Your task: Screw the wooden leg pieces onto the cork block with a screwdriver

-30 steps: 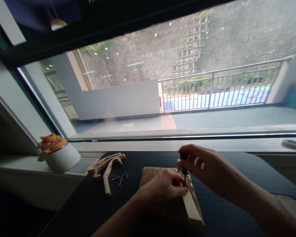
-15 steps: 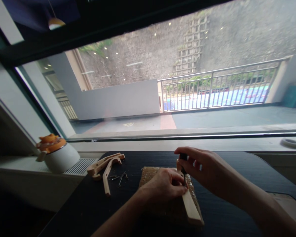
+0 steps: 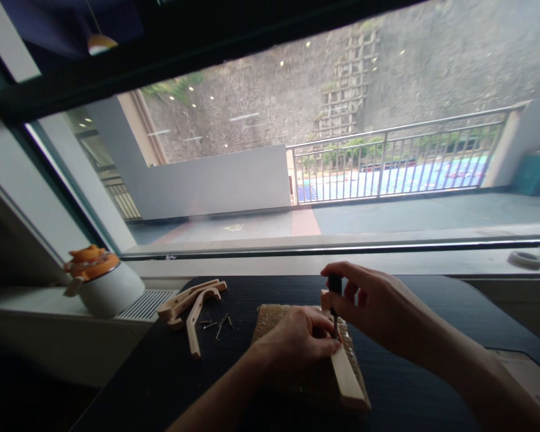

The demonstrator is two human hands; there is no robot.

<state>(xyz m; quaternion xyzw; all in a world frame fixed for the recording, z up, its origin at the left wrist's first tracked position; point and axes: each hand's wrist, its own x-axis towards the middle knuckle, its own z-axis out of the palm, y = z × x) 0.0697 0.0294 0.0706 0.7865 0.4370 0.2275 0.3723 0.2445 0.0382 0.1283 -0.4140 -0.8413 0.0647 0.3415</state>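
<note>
A pale wooden piece [image 3: 347, 379] lies along the right side of a brown wrapped pad [image 3: 270, 317] on the dark table. My left hand [image 3: 299, 336] is closed on the wooden piece, thumb and fingers pinching around the spot where the tool tip meets it. Above it, my right hand [image 3: 364, 300] grips the black handle of a screwdriver [image 3: 335, 287], which stands nearly upright with its shaft pointing down at the wood. The tip is hidden by my left fingers, so I cannot tell whether a screw sits under it.
Curved wooden pieces [image 3: 193, 327] lie at the table's left, with several loose screws [image 3: 220, 327] beside them. A white pot with an orange lid [image 3: 110, 288] stands on the sill. Rolls of tape [image 3: 525, 260] rest on the right sill. A dark-edged object [image 3: 517, 366] lies at right.
My right hand's fingers have shifted slightly around the screwdriver handle, with the index finger a little higher. The left hand and the wooden piece stay in place.
</note>
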